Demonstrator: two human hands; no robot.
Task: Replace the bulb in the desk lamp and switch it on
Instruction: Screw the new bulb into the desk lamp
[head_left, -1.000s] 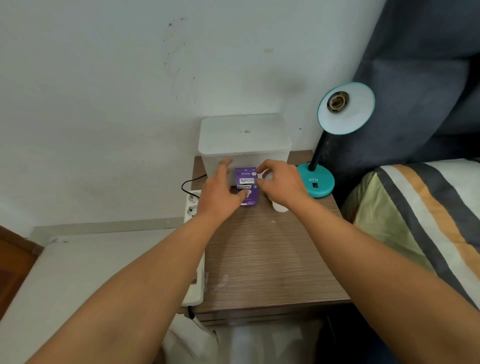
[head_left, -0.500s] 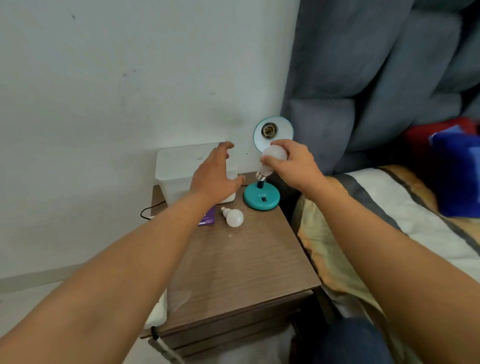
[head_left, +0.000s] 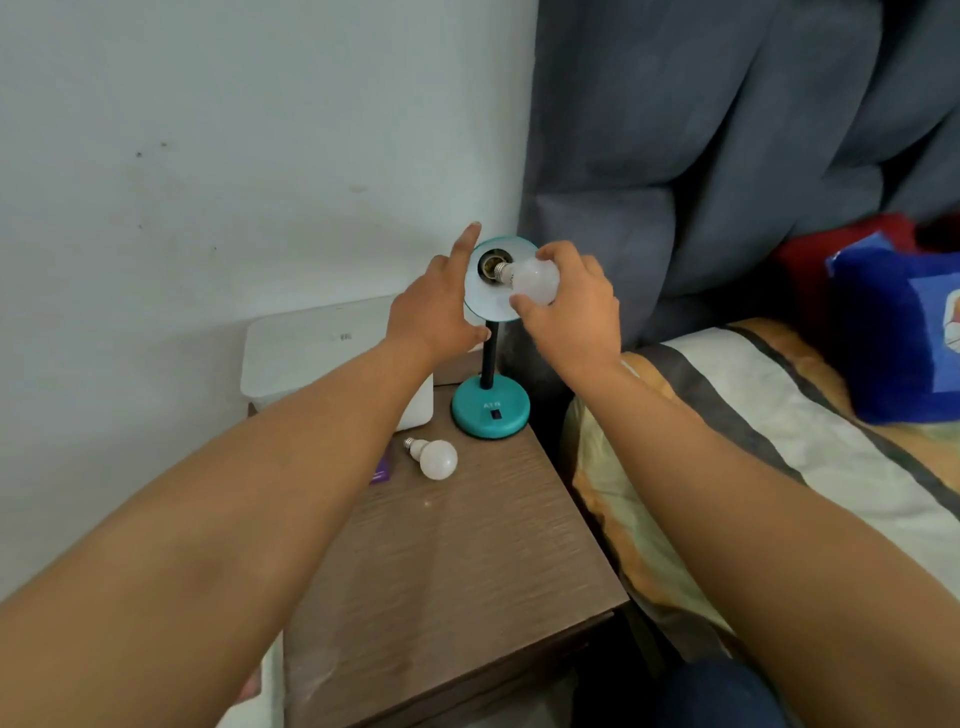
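Head view: our right hand (head_left: 574, 306) held the bulb (head_left: 535, 280) in its fingers (head_left: 524, 306), cap at the socket (head_left: 491, 266). Left hand (head_left: 441, 306), fingers spread, steadied the shade (head_left: 480, 301). Best to align the cap squarely and turn gently, bracing the shade against tilt.

A wood-grain desk (head_left: 457, 587) is set against a pale, lightly marked wall (head_left: 234, 156), with grey curtains (head_left: 727, 130) hung at the far right and a bed (head_left: 779, 457) in striped bedding placed just beside it at right.
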